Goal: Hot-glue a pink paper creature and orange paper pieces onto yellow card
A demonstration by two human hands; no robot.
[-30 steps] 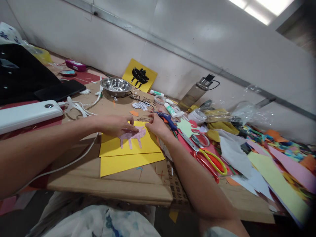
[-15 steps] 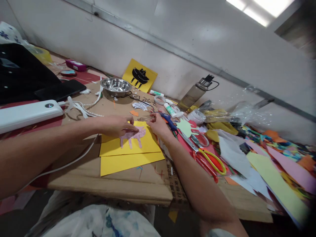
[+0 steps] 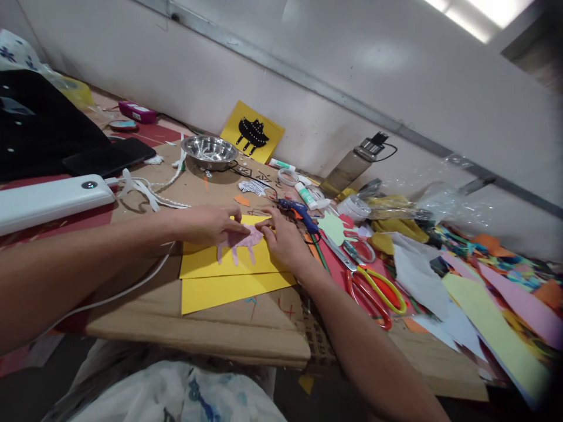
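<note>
A pink paper cutout with leg-like strips [image 3: 235, 253] lies flat on a yellow card [image 3: 200, 265]. A second yellow card [image 3: 229, 293] sticks out from under the first toward me. My left hand [image 3: 213, 224] reaches in from the left, its index finger stretched over the cutout's upper part and pressing there. At the cutout's right end rests my right hand [image 3: 285, 239], thumb and fingers apart, the fingertips touching the card and the cutout's edge. Neither hand grasps anything. Part of the cutout is hidden under the fingers.
A blue glue gun [image 3: 301, 214] lies beyond my right hand, near large scissors [image 3: 352, 266] and a green paper cutout [image 3: 332, 227]. Farther back are a metal bowl [image 3: 210, 153], a bottle [image 3: 349, 167] and a yellow card with a black cutout [image 3: 253, 132]. A power bank-like white device [image 3: 57, 199] sits left.
My right hand has moved from the card's far right edge inward and nearer, onto the cutout's right end. My left hand stays on the cutout. The camera view has shifted slightly.
</note>
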